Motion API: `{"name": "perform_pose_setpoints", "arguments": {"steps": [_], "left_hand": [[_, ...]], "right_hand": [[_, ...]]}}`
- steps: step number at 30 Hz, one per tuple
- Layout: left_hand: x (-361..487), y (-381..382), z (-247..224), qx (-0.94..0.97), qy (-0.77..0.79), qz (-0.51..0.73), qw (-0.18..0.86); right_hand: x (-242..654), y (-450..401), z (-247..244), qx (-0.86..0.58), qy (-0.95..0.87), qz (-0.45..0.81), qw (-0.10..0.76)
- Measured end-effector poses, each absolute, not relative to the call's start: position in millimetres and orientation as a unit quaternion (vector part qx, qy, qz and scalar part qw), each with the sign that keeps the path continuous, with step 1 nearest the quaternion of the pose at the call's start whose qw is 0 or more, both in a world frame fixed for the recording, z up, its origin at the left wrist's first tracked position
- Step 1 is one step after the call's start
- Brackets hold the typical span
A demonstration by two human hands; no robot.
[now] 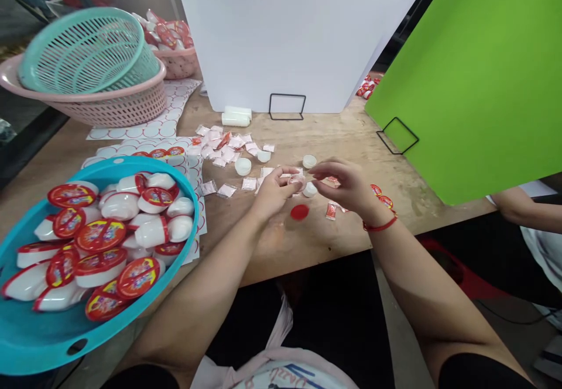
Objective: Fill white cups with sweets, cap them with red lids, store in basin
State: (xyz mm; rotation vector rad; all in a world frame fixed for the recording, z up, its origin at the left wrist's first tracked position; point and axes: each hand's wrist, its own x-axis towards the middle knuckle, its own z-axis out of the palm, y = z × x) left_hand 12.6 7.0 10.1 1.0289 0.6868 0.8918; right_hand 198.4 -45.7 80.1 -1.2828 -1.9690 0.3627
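Observation:
Over the wooden table, my left hand pinches a small clear round cup between thumb and fingers. Close to its right side is my right hand, thumb and fingertips drawn together; whatever may be between them is too small to make out. Just below the cup lies a flat red disc. Translucent small cups stand around my hands, one of them farther left. White-pink sachets lie heaped to the left, and a red sachet rests under my right hand.
A blue basin of white containers with red lids takes up the left. Behind it, a green basket sits in a pink basket. A white board and a green board stand upright. Another person's arm shows at right.

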Motion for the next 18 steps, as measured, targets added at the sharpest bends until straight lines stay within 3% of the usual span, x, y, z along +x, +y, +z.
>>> {"name": "perform_pose_setpoints", "arguments": {"steps": [5,10,12,15,18], "left_hand": [[14.7,12.9,1.3,0.473,0.357,0.447,0.670],[11.0,25.2,-2.6,0.458,0.369,0.512,0.626],[9.4,27.2,-2.3,0.470,0.363,0.515,0.618],[8.2,26.7,-2.4,0.492,0.367,0.499,0.612],[8.8,23.8,-2.5,0.495,0.355,0.470,0.639]], "right_hand": [[175.4,-50.9,63.6,-0.495,-0.792,0.055,0.354],[165.9,-86.0,27.7,-0.422,-0.885,0.084,0.180],[165.3,-91.3,12.7,-0.416,-0.892,0.080,0.160],[166.4,-88.6,3.5,-0.431,-0.871,0.085,0.220],[164.0,-75.6,12.3,-0.498,-0.755,0.159,0.396]]}}
